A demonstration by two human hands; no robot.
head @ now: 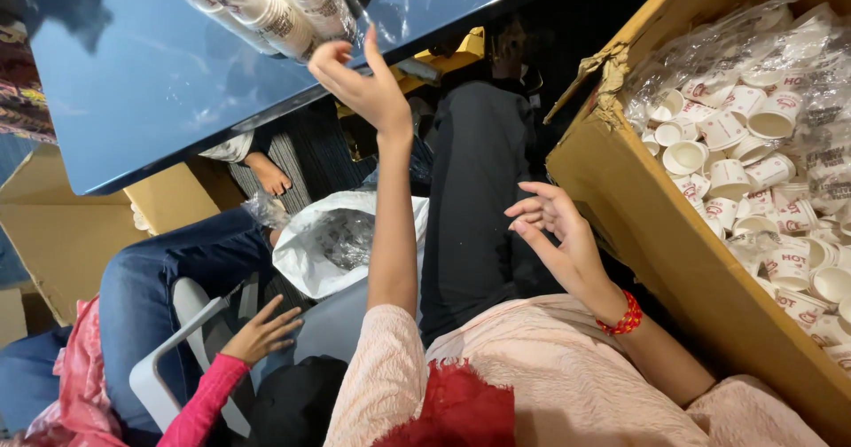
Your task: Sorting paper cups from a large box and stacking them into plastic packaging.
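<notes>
Paper, cardboard, plastic film and a glossy tabletop

The small cups (729,177) look like matt white paper, lying in a rough brown cardboard box (656,234) with torn edges under crinkled clear plastic film (709,43). The blue table (160,74) is smooth and glossy. Stacked cups (257,3) sit in shiny clear wrap; the sleeve (567,376) is textured pink cloth.

Light: we see bright, even light from overhead.
Glare: soft sheen on the blue table (160,74), and on the plastic wrap right of it.
Shadow: deep dark below the table.
Focus: sharp throughout; edges bend slightly.
</notes>
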